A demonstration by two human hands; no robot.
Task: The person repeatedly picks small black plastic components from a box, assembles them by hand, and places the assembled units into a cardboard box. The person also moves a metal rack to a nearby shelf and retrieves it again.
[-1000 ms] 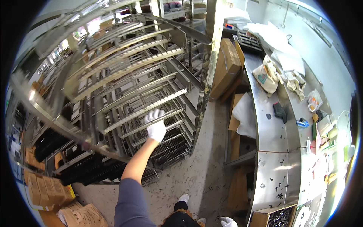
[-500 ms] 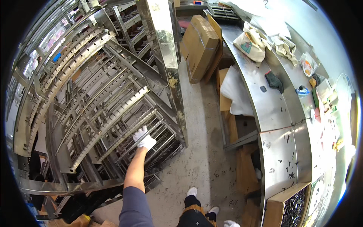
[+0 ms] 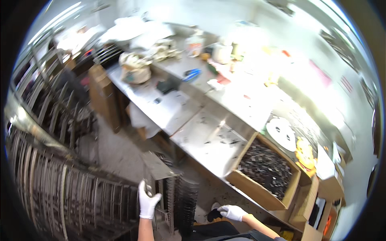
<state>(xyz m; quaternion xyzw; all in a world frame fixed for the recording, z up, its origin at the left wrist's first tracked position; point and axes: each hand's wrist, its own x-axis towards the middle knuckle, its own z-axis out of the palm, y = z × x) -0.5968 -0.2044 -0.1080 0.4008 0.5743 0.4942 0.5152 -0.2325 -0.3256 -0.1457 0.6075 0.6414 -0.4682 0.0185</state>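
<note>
My left hand (image 3: 148, 203), in a white glove, is at the lower middle with its fingers and thumb around the edge of a slotted metal rack (image 3: 161, 168). The rack stands upright, with a flat plate on top and dark toothed rows down its side. My right hand (image 3: 232, 213), also gloved in white, hovers in front of my body, fingers loosely stretched out. Nothing shows in it. Motion blur softens the picture.
A large barred metal frame (image 3: 64, 193) fills the lower left. Along the wall runs a metal workbench (image 3: 201, 136) strewn with small dark pieces. On it stands a cardboard box (image 3: 257, 197) full of such pieces. A flat carton (image 3: 105, 98) leans at the bench's far end.
My view has swung right toward the bench. The left hand was reaching into the barred frame and is now beside the slotted rack. My right hand has risen from the lower edge into fuller view.
</note>
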